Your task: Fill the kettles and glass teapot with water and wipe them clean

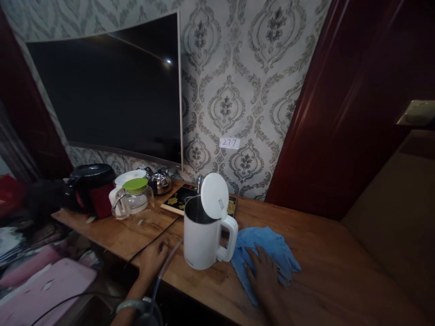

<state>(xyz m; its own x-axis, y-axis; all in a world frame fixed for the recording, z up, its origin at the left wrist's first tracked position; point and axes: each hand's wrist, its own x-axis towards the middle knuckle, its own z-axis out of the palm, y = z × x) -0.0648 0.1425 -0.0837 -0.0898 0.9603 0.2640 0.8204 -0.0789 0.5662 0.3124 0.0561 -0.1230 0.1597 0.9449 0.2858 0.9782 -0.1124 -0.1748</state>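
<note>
A white electric kettle [201, 242] stands upright near the table's front edge. Its round lid [215, 195] is tipped up, and the handle points right. To the right of the kettle lies a crumpled blue cloth [268, 240]. My right hand [264, 271] rests on this cloth with its fingers spread. Left of the kettle, my left hand [154, 257] rests at the table edge, apart from it. Its fingers are loosely bent with a gap at the thumb, and nothing shows in them. A clear hose [166, 262] runs beside that hand.
Behind the kettle sits a black induction cooker [178, 198]. A glass pot with a green lid [135, 185], shiny metal teapots [161, 181] and a red-black appliance [95, 190] stand at the left. A dark cord [152, 241] crosses the wooden table [316, 253].
</note>
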